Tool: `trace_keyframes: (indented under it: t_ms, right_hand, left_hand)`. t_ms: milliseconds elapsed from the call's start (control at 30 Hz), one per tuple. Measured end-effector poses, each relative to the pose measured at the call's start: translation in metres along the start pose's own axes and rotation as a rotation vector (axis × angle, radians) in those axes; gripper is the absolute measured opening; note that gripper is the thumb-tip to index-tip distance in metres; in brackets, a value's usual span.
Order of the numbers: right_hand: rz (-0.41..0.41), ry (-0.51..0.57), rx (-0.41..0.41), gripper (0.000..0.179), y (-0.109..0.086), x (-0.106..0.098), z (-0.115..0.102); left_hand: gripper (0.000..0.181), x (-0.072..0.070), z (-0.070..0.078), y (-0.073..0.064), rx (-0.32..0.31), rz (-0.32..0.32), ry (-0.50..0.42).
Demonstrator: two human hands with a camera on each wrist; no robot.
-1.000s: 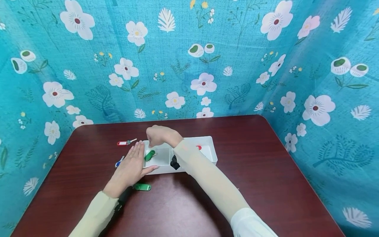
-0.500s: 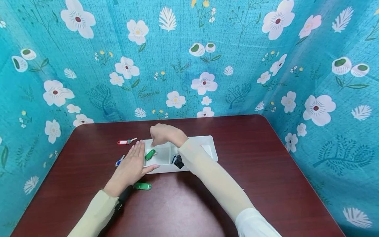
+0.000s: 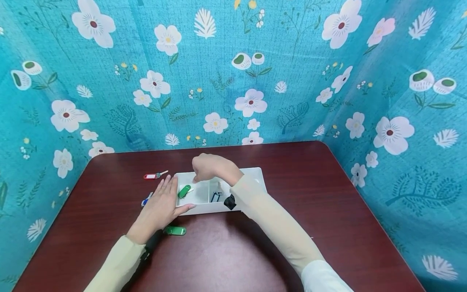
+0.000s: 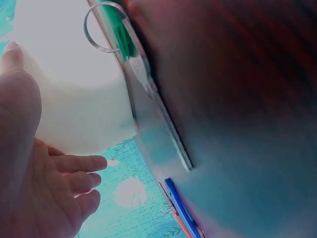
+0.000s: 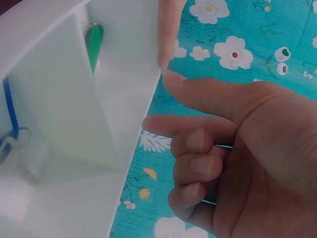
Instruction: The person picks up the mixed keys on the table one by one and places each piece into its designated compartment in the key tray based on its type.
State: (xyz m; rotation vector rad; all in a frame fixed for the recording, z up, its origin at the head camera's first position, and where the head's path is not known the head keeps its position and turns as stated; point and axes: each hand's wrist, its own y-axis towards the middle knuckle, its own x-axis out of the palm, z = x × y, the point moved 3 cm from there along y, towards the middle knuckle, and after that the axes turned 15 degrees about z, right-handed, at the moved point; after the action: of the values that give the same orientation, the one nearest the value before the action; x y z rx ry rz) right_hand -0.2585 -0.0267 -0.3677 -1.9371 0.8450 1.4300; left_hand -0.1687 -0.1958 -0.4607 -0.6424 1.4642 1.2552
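Note:
My left hand [image 3: 160, 202] lies along the left end of the white divided box [image 3: 193, 208], fingers straight and thumb along the front side. My right hand [image 3: 209, 166] is over the box's back rim and holds nothing. In the right wrist view, its thumb and forefinger extend apart near the rim, while the other fingers curl. A key with a green tag [image 3: 184, 191] lies in the left compartment. A blue-tagged key [image 3: 216, 195] sits in the adjoining compartment. My right forearm hides much of the box's right side.
On the dark red table [image 3: 292, 182], a red-tagged key [image 3: 152, 176] and a blue-tagged key [image 3: 146, 200] lie left of the box. Another green key tag [image 3: 175, 230] lies in front, beside my left wrist. A flowered blue curtain [image 3: 219, 81] hangs behind.
My right hand has moved rightward along the back of the box. The blue-tagged key has come into view and a red item at the right is now hidden. The left hand stays put.

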Motion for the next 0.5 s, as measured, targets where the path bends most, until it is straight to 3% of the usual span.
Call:
trace_keyframes:
  t_ms: [333, 500]
  right_hand:
    - [0.02, 0.016, 0.026, 0.026, -0.023, -0.009, 0.006]
    - [0.088, 0.007, 0.0, 0.026, -0.035, -0.015, 0.006]
  left_hand:
    - [0.112, -0.001, 0.0, 0.002, -0.021, -0.015, -0.002]
    - [0.111, -0.001, 0.001, 0.0, -0.028, -0.022, -0.012]
